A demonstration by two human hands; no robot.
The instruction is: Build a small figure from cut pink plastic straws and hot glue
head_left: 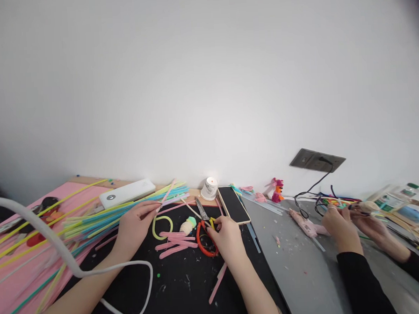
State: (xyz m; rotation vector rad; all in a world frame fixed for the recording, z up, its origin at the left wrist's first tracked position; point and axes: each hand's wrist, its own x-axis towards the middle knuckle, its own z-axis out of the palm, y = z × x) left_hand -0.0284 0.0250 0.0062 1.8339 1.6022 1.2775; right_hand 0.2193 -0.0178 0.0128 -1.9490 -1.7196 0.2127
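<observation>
My left hand (135, 224) rests on the black mat (181, 289) with its fingertips pinching the end of a pink straw (175, 201) at the edge of a big pile of coloured straws (93, 217). My right hand (227, 235) is closed around the red handles of a pair of scissors (203, 227), whose blades point away from me. Between the hands lie several cut pink straw pieces (177, 245), a yellow-green loop (162, 227) and a small cream and green lump (188, 225).
A black phone (233, 205) lies face up beside a lit candle (210, 187) near the wall. A white power bank (127, 192) and white cable (71, 267) are at left. At right, another person's hands (353, 224) work by a pink glue gun (306, 224).
</observation>
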